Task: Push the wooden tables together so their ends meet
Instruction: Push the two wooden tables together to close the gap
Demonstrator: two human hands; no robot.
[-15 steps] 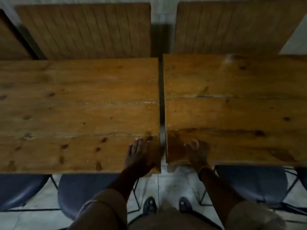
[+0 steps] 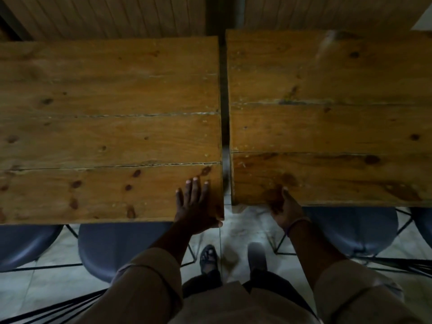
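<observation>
Head view: two wooden tables stand end to end, the left table (image 2: 105, 127) and the right table (image 2: 327, 118), with a narrow dark gap between their ends. The right table sits slightly farther away. The left hand (image 2: 195, 208) lies flat on the left table's near right corner, fingers spread, thumb hooked over the edge. The right hand (image 2: 284, 210) grips the right table's near edge by its left corner, thumb on top, fingers hidden beneath. Blue chairs (image 2: 121, 249) sit under both tables on a pale tiled floor (image 2: 243, 220).

Dim, soft focus — wide-angle edge warp
</observation>
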